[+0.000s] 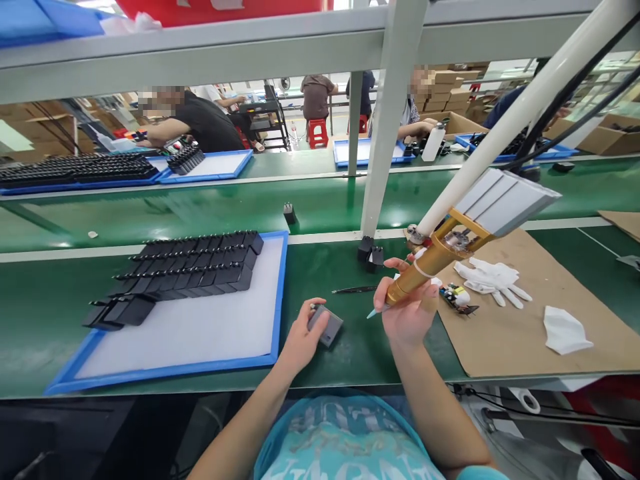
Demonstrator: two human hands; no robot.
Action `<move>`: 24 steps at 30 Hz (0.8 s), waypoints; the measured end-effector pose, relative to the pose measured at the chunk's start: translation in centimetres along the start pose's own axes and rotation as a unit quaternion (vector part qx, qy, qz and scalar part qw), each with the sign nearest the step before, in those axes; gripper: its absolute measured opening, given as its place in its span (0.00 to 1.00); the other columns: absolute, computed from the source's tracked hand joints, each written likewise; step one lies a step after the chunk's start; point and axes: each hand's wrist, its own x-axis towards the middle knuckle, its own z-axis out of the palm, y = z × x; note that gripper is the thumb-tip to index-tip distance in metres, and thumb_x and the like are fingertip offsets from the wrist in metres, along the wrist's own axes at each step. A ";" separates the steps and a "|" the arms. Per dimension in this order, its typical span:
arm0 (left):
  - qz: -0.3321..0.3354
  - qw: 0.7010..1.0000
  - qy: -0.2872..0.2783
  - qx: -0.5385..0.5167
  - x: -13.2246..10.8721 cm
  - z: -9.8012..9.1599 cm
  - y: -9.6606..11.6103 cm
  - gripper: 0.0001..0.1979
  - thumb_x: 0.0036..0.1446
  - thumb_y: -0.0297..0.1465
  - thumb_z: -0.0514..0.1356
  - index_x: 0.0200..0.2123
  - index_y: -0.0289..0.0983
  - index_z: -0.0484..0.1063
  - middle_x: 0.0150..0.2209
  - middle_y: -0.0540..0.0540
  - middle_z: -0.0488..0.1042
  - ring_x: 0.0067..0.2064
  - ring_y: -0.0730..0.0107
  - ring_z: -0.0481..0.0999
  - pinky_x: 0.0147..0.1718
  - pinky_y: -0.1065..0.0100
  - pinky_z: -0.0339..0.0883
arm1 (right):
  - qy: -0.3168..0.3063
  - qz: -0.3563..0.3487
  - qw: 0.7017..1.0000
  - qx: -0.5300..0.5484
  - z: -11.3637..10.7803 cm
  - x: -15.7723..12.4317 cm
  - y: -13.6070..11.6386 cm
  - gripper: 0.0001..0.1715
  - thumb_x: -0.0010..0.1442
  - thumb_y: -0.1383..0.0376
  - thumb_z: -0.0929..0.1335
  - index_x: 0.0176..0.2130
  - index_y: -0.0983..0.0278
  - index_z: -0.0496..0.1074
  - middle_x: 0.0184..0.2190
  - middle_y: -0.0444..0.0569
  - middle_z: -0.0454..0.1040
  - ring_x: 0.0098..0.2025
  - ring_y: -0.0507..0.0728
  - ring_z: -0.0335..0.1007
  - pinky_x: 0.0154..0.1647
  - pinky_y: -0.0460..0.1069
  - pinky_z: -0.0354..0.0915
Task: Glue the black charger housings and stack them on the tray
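My left hand (303,337) is closed around a dark grey power adapter (331,329), with thumb and fingers at its upper left side, low over the green bench. My right hand (407,313) grips a gold cylindrical tool (417,275), tilted up to the right. A pale teal tip (371,313) sticks out below this hand; I cannot tell whether it belongs to the tool. Grey slabs (507,200) sit at the tool's upper end. Between my hands lie black tweezers (354,290), partly hidden by the right hand.
A blue-rimmed tray (170,365) holds rows of black adapters (190,267) at left. Several adapters (370,252) stand by the post. On brown cardboard (510,353) lie a white glove (493,280), a cloth (565,330) and a circuit board (457,298). A white pole (500,127) slants overhead; people work beyond.
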 end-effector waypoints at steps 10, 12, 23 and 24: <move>-0.132 0.871 -0.044 -0.471 -1.4 -2.0 2.7 0.22 0.55 0.48 0.59 0.47 0.42 0.65 0.26 0.52 0.68 0.19 0.79 0.68 0.14 0.79 0.58 | 0.041 -0.061 0.996 -0.053 -1.4 0.8 0.5 0.23 0.58 0.46 0.62 0.44 0.57 0.67 0.45 0.47 0.70 0.22 0.50 0.70 0.21 0.49 0.64; -0.099 0.876 -0.049 -0.469 -1.5 -2.3 2.7 0.22 0.53 0.49 0.60 0.46 0.43 0.65 0.25 0.53 0.67 0.19 0.79 0.68 0.13 0.78 0.57 | 0.049 -0.064 0.994 -0.069 -1.6 0.9 0.6 0.24 0.58 0.45 0.62 0.45 0.57 0.67 0.45 0.47 0.70 0.22 0.50 0.70 0.22 0.49 0.63; 0.035 0.985 0.154 -0.073 -2.0 -9.2 0.9 0.22 0.58 0.50 0.55 0.50 0.43 0.65 0.32 0.49 0.70 0.31 0.69 0.72 0.30 0.68 0.67 | 0.091 -0.065 0.989 -0.094 -1.9 1.3 0.5 0.27 0.50 0.42 0.66 0.42 0.54 0.70 0.42 0.44 0.72 0.19 0.53 0.68 0.19 0.51 0.61; 0.049 0.977 0.204 0.037 -1.9 -11.3 0.3 0.22 0.58 0.48 0.55 0.50 0.43 0.66 0.34 0.48 0.71 0.34 0.67 0.72 0.34 0.66 0.67 | 0.102 -0.068 0.987 -0.100 -1.8 1.3 0.5 0.26 0.49 0.41 0.66 0.42 0.52 0.71 0.42 0.44 0.73 0.19 0.53 0.67 0.19 0.51 0.60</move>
